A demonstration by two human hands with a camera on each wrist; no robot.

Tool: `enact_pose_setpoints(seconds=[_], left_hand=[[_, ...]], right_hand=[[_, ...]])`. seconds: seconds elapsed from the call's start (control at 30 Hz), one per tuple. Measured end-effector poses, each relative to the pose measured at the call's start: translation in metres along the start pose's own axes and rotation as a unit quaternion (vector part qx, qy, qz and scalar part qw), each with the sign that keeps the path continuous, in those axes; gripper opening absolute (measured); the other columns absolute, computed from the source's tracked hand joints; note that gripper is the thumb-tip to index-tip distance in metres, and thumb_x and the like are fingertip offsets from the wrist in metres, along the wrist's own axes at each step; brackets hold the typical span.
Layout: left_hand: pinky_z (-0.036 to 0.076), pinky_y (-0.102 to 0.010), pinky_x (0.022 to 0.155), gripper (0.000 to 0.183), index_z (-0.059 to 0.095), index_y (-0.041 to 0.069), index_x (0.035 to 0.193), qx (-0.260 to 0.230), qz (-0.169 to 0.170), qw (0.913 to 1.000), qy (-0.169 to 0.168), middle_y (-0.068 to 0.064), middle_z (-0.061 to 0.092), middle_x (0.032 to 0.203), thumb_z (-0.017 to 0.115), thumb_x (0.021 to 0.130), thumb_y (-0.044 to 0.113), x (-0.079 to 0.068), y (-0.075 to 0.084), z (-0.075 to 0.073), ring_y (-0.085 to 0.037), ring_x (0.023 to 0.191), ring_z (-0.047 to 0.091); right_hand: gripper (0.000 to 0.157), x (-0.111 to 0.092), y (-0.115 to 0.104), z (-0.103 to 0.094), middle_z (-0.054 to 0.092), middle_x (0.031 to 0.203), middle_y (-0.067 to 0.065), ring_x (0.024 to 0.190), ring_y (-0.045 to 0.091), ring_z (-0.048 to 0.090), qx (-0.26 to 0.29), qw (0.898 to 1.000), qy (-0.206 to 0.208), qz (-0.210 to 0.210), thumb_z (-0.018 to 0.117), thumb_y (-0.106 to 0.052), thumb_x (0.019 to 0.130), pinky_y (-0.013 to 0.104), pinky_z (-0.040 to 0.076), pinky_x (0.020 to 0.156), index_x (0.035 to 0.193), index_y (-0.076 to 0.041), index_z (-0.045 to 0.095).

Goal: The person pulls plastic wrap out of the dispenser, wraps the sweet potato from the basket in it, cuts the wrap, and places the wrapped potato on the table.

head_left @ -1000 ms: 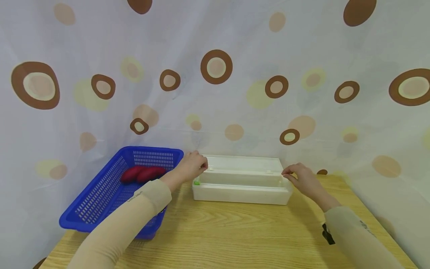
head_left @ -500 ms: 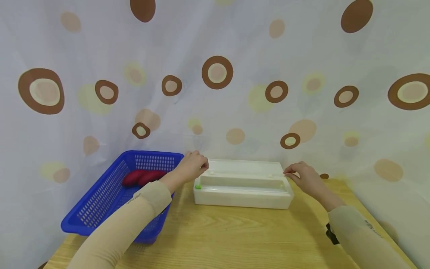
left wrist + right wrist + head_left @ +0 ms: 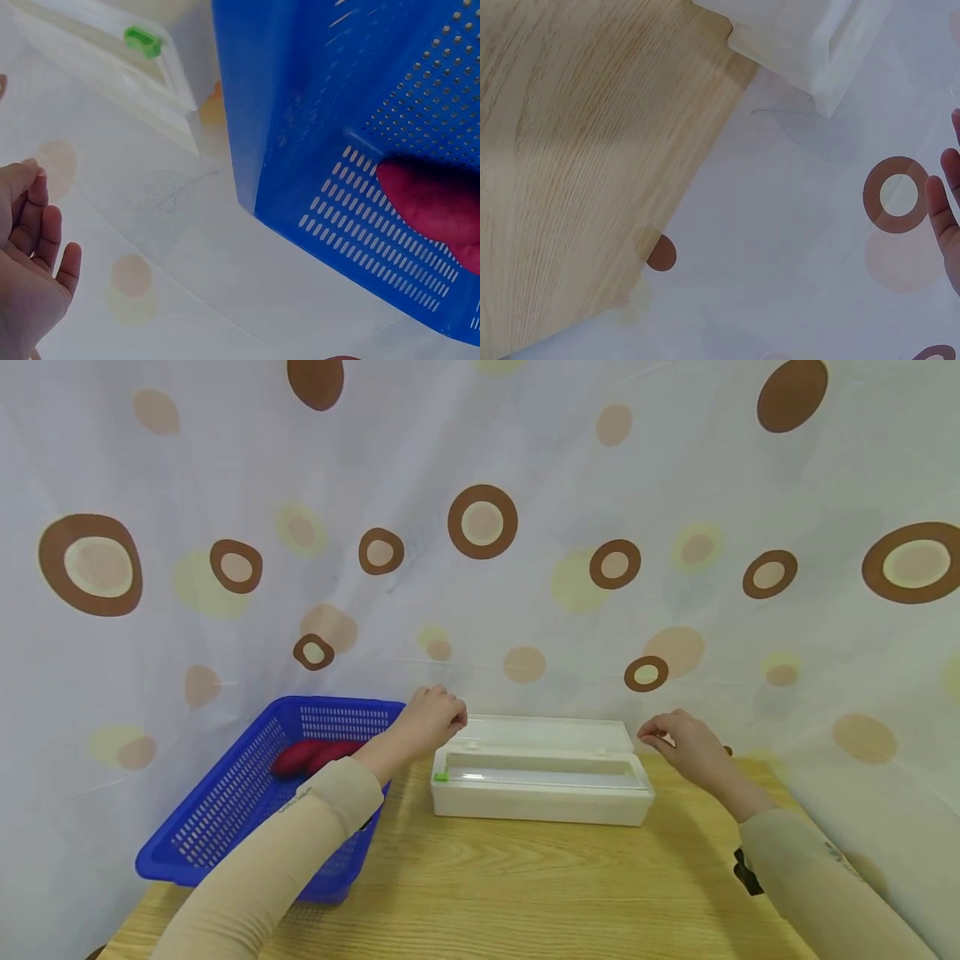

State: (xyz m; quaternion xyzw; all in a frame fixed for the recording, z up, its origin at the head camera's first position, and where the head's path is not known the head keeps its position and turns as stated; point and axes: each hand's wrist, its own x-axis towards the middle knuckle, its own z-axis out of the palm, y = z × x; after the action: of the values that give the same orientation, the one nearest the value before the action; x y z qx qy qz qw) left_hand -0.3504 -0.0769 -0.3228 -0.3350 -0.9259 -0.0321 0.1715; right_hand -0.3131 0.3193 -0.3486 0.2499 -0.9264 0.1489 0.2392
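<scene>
A long white box (image 3: 542, 806) stands on the table with its lid (image 3: 547, 732) tipped back and a green slider (image 3: 441, 777) at its front left corner. Inside it shows a glossy clear band, like plastic film. Above the box's back left corner is my left hand (image 3: 432, 717), thumb and forefinger pinched together, the other fingers loosely curled. My right hand (image 3: 686, 750) pinches likewise, just off the box's back right end. Between them they seem to hold clear film, which hardly shows. In the right wrist view only some fingertips (image 3: 945, 202) appear.
Left of the box stands a blue plastic basket (image 3: 225, 793) holding dark red, long, rounded things (image 3: 300, 758), partly behind my left arm. A wooden table (image 3: 517, 893) carries everything. Behind it hangs a spotted curtain (image 3: 540, 593).
Both hands have risen slightly, and the right hand has drawn a little to the right, off the box's end. The clear part in the box's opening, raised earlier, now lies lower. The basket stays put.
</scene>
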Motion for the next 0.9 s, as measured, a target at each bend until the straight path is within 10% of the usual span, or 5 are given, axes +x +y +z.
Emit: enact_pose_setpoints(seconds=[0.9], left_hand=[[0.042,-0.039,0.081,0.004,0.069,0.015,0.088,-0.01,-0.015,0.9994,0.028,0.002,0.067,0.088,0.066,0.088,0.018,0.006,-0.007,-0.014,-0.019,0.088,0.053]], right_hand=[[0.004,0.015,-0.003,-0.014,0.065,0.082,0.005,0.077,0.023,0.053,-0.014,1.0,0.022,-0.003,0.069,-0.004,0.083,0.037,0.043,0.065,0.087,-0.006,0.069]])
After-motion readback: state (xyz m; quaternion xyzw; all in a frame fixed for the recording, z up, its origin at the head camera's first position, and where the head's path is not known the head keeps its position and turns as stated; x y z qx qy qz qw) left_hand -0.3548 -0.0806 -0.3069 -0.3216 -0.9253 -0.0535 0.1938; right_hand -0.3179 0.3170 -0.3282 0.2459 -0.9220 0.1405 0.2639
